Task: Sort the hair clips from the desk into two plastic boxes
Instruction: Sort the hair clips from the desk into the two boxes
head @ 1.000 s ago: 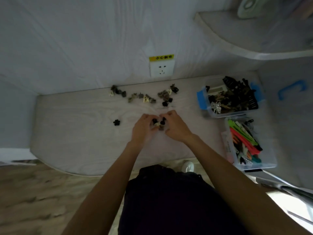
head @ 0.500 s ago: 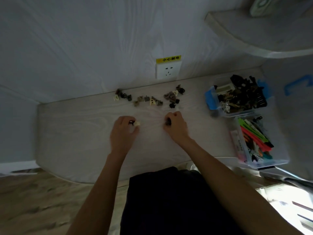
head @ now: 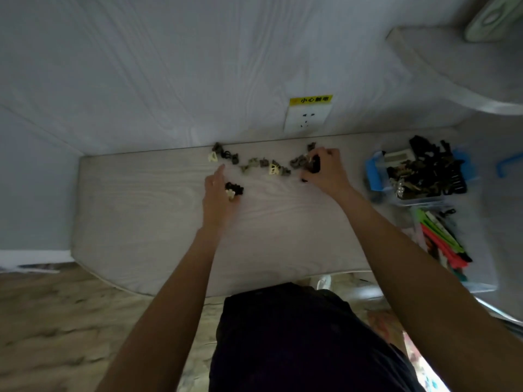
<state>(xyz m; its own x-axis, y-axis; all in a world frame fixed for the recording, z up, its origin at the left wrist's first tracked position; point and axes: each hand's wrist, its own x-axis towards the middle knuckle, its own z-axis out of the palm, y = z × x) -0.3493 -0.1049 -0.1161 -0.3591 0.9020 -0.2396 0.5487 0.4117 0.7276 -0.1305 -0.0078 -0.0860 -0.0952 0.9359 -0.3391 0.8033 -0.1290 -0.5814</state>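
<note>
Several small claw hair clips (head: 256, 163), dark, grey and cream, lie in a row along the desk's back edge. My left hand (head: 218, 193) holds a few small black and cream clips (head: 233, 190) against its palm, with the forefinger stretched toward the row's left end. My right hand (head: 325, 170) is curled over the right end of the row and grips dark clips (head: 313, 165) there. A plastic box with blue latches (head: 373, 174) at the right holds many dark claw clips. In front of it, a second clear box (head: 481, 284) holds long green, red and pink clips.
The pale wooden desk (head: 141, 216) meets a white wall with a socket (head: 307, 120) under a yellow sticker. A curved shelf (head: 452, 69) juts out at the upper right. A blue handle (head: 508, 162) shows at the far right. Wooden floor lies below the desk's front edge.
Both hands left the desk's middle and spread apart. The left hand took up small clips and moved back-left; the right hand reached back to the right end of the row.
</note>
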